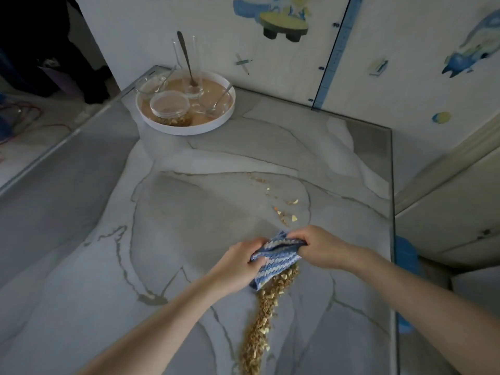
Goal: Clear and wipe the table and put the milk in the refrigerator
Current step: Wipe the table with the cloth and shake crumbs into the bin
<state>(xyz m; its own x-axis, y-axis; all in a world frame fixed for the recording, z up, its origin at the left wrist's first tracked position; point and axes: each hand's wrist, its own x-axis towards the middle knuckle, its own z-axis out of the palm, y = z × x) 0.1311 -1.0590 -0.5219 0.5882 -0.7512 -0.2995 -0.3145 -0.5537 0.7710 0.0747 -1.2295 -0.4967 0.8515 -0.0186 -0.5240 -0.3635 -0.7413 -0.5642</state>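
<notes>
A blue and white striped cloth (273, 259) is held bunched between both hands above the grey marble table (176, 217). My left hand (238, 262) grips its left end and my right hand (320, 246) grips its right end. A long line of tan cereal crumbs (266, 318) runs from under the cloth toward the table's near edge. A few loose crumbs (285, 209) lie scattered farther out to the right. No milk container is in view.
A round white tray (186, 128) stands at the far left of the table with glass bowls, a glass, spoons and a lidded jar. A decorated wall lies behind. The table's right edge borders a blue object (405, 255) on the floor.
</notes>
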